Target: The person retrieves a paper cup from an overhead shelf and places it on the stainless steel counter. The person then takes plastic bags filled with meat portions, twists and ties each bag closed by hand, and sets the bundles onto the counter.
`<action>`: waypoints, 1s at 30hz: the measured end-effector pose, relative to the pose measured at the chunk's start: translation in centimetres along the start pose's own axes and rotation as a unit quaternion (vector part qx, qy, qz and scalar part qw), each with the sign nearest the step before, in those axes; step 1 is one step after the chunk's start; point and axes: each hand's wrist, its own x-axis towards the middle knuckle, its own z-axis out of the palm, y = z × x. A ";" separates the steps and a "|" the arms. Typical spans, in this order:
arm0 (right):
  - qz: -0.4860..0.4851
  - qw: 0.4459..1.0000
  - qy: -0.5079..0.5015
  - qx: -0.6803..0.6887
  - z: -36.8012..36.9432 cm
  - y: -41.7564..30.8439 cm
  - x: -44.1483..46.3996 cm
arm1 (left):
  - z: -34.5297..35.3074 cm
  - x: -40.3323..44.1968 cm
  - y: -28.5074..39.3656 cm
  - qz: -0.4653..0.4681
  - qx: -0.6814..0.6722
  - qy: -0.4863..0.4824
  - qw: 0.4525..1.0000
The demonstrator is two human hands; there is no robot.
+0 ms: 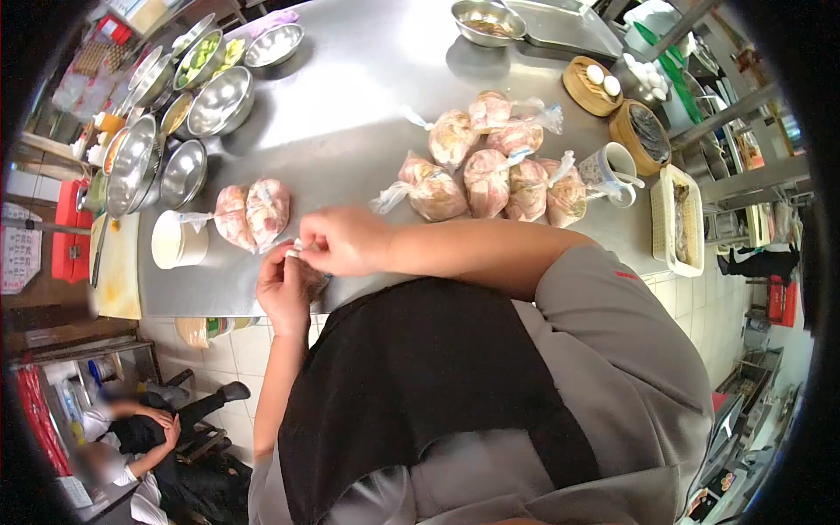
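My left hand (pixel 284 293) and my right hand (pixel 346 241) meet close to the table's front edge. Both are closed, fingertips pinched at the whitish twisted neck of a clear plastic bag (pixel 315 282). Most of that bag is hidden behind my hands and apron, so its contents barely show. Just beyond my left hand lie two knotted bags of pinkish raw meat, a left bag (pixel 233 220) and a right bag (pixel 268 210), touching each other. Farther right, several similar tied meat bags (pixel 487 184) are grouped together.
Left on the steel table (pixel 350 105) are a white tub (pixel 178 239), a cutting board (pixel 117 271) with a knife, and steel bowls (pixel 220 102). At right stand a patterned mug (pixel 606 171), bamboo steamers (pixel 591 86) and a white basket (pixel 675 219). People sit behind at lower left.
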 end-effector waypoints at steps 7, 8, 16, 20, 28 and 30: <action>0.076 0.993 0.027 0.088 1.7 1.2 -0.5 | 1.4 -0.8 1.1 -0.070 -0.037 0.007 0.997; 0.120 0.986 0.001 0.117 1.8 1.6 -0.4 | 1.5 -0.8 1.2 -0.059 -0.013 0.009 0.998; 0.124 0.982 0.005 0.139 1.7 1.7 -0.6 | 1.4 -0.7 2.4 0.044 0.043 -0.028 0.998; 0.136 0.984 -0.027 0.115 0.8 1.1 -0.4 | 0.2 -0.5 2.6 -0.038 -0.014 -0.097 0.994; -0.126 0.990 0.040 -0.048 -0.1 1.4 -0.3 | 0.6 0.1 4.1 -0.280 -0.280 -0.126 0.910; -0.163 0.981 0.031 -0.099 -0.5 0.9 -0.3 | 0.8 0.2 4.5 -0.286 -0.288 -0.085 0.910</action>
